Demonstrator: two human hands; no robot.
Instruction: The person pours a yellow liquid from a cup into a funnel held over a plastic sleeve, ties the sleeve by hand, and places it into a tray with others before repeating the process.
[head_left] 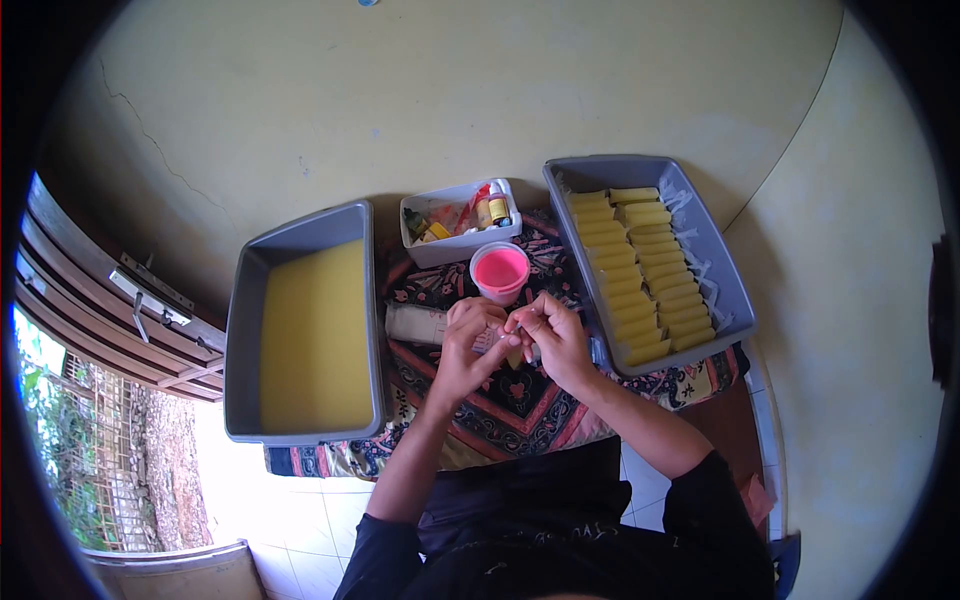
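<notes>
My left hand (474, 345) and my right hand (552, 340) meet over the middle of the table, fingertips pinched together. A small yellow-filled plastic packet (515, 358) shows just below the fingers; its upper end is between them and mostly hidden. Just beyond my hands stands a pale tub with a pink cup (500, 268) inside. A whitish plastic pack (415, 324) lies beside my left hand. To the right, a grey basin (735, 300) holds rows of yellow-filled packets (622, 280) with clear plastic ends.
On the left a large grey basin (240, 330) contains yellow liquid (315, 340). A white box (460, 248) with small bottles stands at the back against the wall (450, 100). A patterned cloth (500, 420) covers the table. A wooden shutter (110, 290) is at the far left.
</notes>
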